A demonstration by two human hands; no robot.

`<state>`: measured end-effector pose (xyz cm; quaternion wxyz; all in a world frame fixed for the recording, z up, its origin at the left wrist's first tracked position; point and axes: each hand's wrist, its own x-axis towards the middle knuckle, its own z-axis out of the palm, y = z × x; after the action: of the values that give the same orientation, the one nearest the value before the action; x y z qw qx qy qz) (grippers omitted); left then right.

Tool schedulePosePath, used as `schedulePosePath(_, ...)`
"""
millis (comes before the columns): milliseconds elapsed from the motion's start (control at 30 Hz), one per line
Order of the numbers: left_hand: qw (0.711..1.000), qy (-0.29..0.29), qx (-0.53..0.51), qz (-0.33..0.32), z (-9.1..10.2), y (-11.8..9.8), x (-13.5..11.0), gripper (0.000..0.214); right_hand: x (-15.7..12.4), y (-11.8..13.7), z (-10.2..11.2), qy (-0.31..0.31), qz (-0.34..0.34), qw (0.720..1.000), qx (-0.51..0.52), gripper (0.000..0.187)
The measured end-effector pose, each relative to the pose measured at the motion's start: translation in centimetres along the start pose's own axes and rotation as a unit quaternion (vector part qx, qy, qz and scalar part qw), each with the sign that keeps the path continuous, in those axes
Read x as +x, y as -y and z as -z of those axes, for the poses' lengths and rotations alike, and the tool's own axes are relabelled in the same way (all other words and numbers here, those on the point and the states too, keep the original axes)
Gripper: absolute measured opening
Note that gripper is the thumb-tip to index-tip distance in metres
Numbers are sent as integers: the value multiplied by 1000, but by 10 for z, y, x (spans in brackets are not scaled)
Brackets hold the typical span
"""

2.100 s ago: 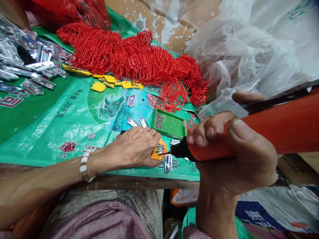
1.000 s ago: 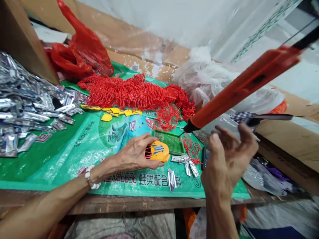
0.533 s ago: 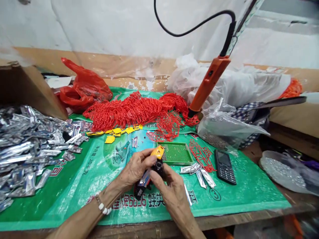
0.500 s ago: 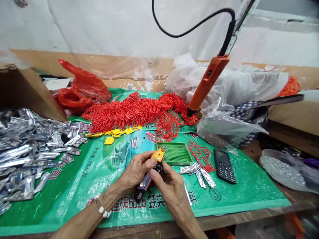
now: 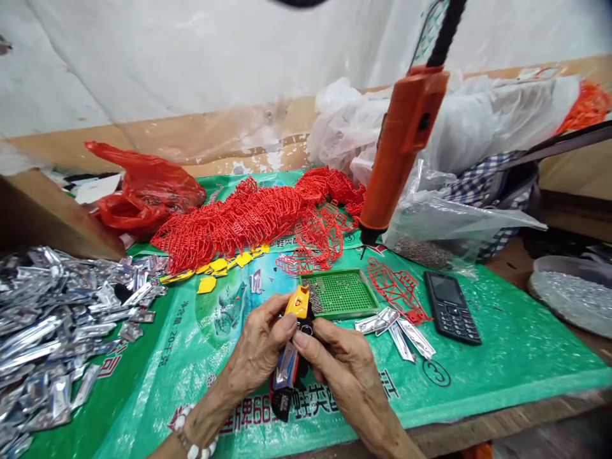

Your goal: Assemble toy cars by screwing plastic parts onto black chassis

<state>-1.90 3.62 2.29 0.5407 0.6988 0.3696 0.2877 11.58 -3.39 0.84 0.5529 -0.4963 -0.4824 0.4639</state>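
Observation:
Both hands hold one small toy-like assembly, with a yellow front part, a silver strip and a black end, above the green sheet. My left hand is closed on its left side, thumb near the yellow part. From the right, my right hand pinches its middle, the thumb by a round black piece. The fingers hide much of its underside. Just beyond the yellow end lies a green mesh tray with small metal screws. An orange electric screwdriver hangs beyond the tray, its bit pointing down.
A heap of silver parts covers the left side. Red lattice pieces and yellow parts lie at the back. On the right are loose silver strips, a keypad phone and a plastic bag of small metal pieces.
The view has shifted, and the screwdriver now looks larger and nearer. In both hands, the assembly has turned so that it points more straight away from me. Both hands keep their hold.

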Motion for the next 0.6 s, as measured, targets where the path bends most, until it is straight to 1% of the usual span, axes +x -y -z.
schedulePosePath(67, 1000, 5, 13, 4, 0, 0, 0, 50, 1, -2, 0, 8, -11, 1000, 19, 45)
schedulePosePath(200, 999, 4, 50, -7, 3, -5, 1, 44, 2, -3, 2, -9, -11, 999, 31, 46)
schedulePosePath(333, 997, 37, 63, 0, 3, -9, 2, 43, 1, -7, 3, 8, -28, 998, 57, 44)
schedulePosePath(433, 997, 45, 56, 9, 5, -12, 2, 42, -1, -6, 6, 10, -33, 997, 65, 42)
schedulePosePath(500, 998, 28, 62, 10, 11, -13, 1, 41, -4, -1, 10, 14, -41, 997, 57, 42)
schedulePosePath(533, 998, 9, 69, 10, 15, -14, 0, 42, -6, 3, 14, 6, -38, 998, 41, 43)
schedulePosePath(600, 996, -48, 80, 14, 25, -13, -1, 44, -10, 10, 20, -26, -19, 999, -7, 46)
